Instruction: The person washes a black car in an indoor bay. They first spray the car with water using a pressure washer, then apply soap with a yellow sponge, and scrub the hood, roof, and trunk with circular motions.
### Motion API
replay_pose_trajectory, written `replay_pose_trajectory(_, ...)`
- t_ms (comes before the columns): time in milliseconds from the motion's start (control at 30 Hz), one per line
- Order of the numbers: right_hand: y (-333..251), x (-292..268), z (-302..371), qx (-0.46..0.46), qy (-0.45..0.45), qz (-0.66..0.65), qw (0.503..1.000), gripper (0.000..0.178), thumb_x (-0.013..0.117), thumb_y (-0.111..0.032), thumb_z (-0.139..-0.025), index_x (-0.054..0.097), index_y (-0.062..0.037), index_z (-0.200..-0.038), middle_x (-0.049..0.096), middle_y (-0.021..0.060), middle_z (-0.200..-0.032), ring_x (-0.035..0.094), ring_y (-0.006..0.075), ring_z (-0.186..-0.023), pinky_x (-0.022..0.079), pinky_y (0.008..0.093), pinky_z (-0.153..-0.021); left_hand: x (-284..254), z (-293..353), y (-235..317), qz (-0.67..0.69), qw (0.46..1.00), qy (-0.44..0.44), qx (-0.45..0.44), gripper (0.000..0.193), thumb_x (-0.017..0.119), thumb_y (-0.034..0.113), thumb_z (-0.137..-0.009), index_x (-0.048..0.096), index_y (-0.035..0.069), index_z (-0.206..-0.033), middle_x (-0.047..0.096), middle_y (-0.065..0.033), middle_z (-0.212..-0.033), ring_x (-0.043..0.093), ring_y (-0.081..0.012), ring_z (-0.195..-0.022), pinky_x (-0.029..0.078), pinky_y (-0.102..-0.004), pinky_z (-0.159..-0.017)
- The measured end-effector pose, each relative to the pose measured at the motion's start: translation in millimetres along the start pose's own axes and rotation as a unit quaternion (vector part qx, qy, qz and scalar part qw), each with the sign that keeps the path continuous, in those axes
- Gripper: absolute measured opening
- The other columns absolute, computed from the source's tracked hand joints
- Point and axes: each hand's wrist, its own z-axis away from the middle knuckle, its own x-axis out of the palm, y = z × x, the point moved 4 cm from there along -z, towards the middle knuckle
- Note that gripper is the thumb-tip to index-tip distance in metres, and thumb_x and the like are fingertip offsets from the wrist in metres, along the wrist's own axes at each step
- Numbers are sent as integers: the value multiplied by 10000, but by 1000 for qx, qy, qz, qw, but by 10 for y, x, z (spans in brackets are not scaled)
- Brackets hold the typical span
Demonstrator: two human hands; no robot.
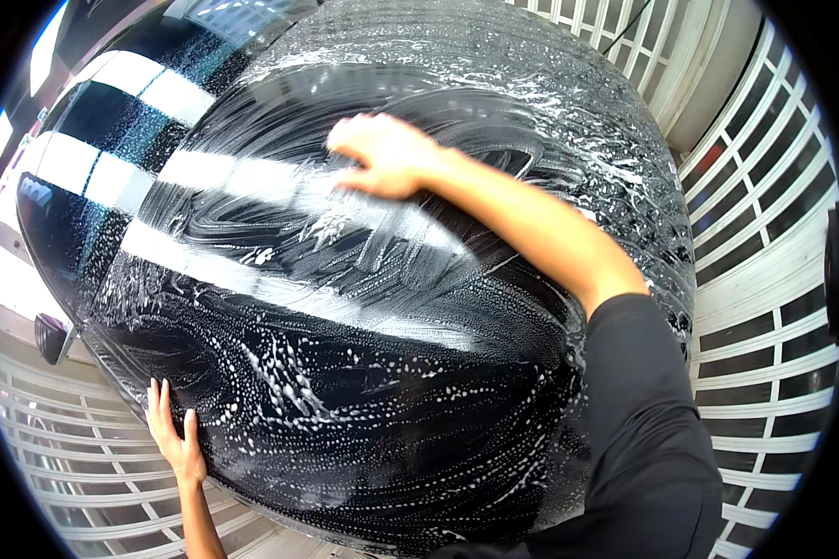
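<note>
A black car hood (373,391), streaked with soapy water and white suds, fills the middle of the head view. Over its upper middle, my right hand (382,156) is palm down against the wet surface, blurred by motion, with the thumb apart from the fingers. Anything under that palm is hidden. Curved smears run through the foam around it. My left hand (174,438) lies on the car's near left edge, fingers stretched and thumb spread, holding nothing.
The wet windshield (112,140) rises at the upper left, with a side mirror (54,337) sticking out below it. Pale slatted grating (764,373) runs along the right, and similar grating (75,438) shows at the lower left. Bright light strips reflect on the hood.
</note>
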Motion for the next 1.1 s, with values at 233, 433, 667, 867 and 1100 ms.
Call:
replay_pose_trajectory(233, 1798, -604, 503, 370, -88, 93, 920, 728, 534, -679, -995, 728, -10, -1206, 687, 252, -1316, 673, 319, -1252, 543, 476, -1045, 39, -172, 175, 24, 1000, 11, 6, 682, 635, 442, -1005, 500, 100, -1580, 386, -139, -1706, 331, -361, -1570, 188, -513, -1295)
replay_pose_trajectory(433, -97, -402, 330, -31, -59, -52, 996, 607, 643, -506, -1002, 607, -22, -1366, 620, 196, -1405, 565, 364, -1354, 434, 481, -1179, -29, -2, 8, -7, 1000, 13, -13, 655, 615, 426, -1028, 493, 114, -1591, 380, -119, -1713, 305, -339, -1590, 170, -511, -1302)
replay_pose_trajectory(667, 149, -813, 886, 193, -56, 50, 978, 556, 638, -538, -982, 678, -11, -1153, 677, 211, -1209, 644, 380, -1214, 517, 511, -1015, 111, -148, 116, 8, 1000, 18, -7, 641, 623, 444, -1033, 493, 160, -1593, 379, -86, -1716, 306, -300, -1597, 131, -514, -1314)
replay_pose_trajectory(867, -381, -1061, 1402, 108, -116, -30, 987, 638, 627, -502, -1001, 594, -10, -1406, 605, 225, -1436, 509, 389, -1408, 393, 507, -1192, 137, 24, -108, -59, 998, 9, -20, 660, 498, 507, -1096, 408, 158, -1649, 325, -108, -1742, 243, -298, -1628, 105, -518, -1318)
replay_pose_trajectory(1100, -840, -1150, 1655, 50, -94, -57, 993, 635, 588, -526, -1031, 561, -61, -1463, 534, 195, -1514, 489, 347, -1439, 358, 528, -1213, 367, 189, 1969, -75, 991, -83, 76, 756, 546, 505, -1063, 337, 106, -1670, 257, -167, -1756, 195, -311, -1641, 89, -520, -1327)
